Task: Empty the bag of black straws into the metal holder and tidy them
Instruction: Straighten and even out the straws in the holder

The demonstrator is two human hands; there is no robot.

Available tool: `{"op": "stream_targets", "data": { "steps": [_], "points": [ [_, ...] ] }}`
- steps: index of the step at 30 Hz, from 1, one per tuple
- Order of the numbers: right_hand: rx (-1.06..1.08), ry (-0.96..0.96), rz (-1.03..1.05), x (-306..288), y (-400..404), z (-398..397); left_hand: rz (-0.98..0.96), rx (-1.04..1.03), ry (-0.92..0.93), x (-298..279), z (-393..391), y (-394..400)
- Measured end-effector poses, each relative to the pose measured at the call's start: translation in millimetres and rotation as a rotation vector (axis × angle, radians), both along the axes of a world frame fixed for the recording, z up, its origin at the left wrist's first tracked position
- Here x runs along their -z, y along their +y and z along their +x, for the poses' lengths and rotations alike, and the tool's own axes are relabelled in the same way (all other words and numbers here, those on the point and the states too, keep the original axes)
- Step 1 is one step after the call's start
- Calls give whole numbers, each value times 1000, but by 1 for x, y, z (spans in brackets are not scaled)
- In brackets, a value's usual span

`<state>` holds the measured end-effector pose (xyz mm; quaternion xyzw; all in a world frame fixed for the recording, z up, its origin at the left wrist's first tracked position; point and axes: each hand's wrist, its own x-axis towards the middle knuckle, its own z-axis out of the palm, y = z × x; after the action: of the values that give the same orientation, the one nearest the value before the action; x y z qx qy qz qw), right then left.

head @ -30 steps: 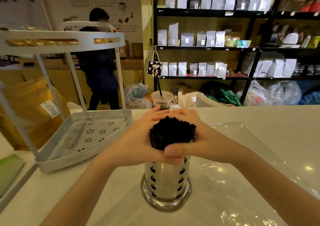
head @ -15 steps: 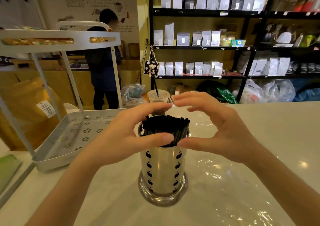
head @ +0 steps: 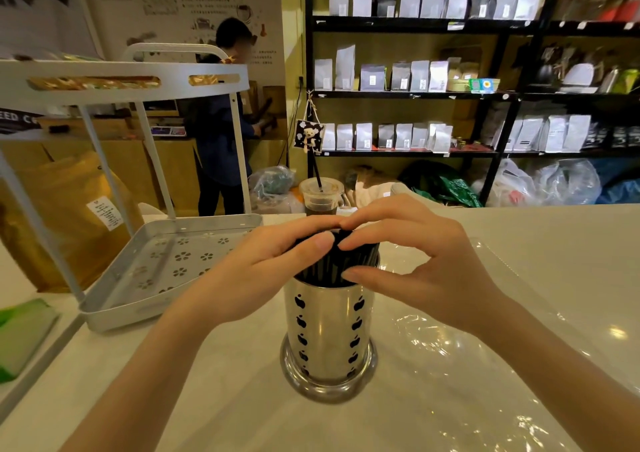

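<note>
My left hand point(head: 256, 271) and right hand point(head: 419, 264) both curl round the black straws point(head: 346, 264) bunched in one metal holder point(head: 329, 334).

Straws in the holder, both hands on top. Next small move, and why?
Probably pat the black straws level: they lean unevenly above the metal holder rim, left hand and right hand cup their tops, and the clear bag lies flat, apparently empty.
</note>
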<state>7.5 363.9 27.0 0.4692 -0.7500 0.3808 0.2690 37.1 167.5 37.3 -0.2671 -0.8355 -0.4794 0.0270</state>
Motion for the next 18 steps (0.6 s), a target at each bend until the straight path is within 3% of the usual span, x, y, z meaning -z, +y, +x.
{"op": "stream_targets", "data": {
  "steps": [11, 18],
  "points": [
    [-26, 59, -69, -19, -7, 6, 92, -22, 7, -5, 7, 1],
    [-72, 69, -438, -86, -16, 11, 43, 2, 39, -3, 6, 3]
  ]
}}
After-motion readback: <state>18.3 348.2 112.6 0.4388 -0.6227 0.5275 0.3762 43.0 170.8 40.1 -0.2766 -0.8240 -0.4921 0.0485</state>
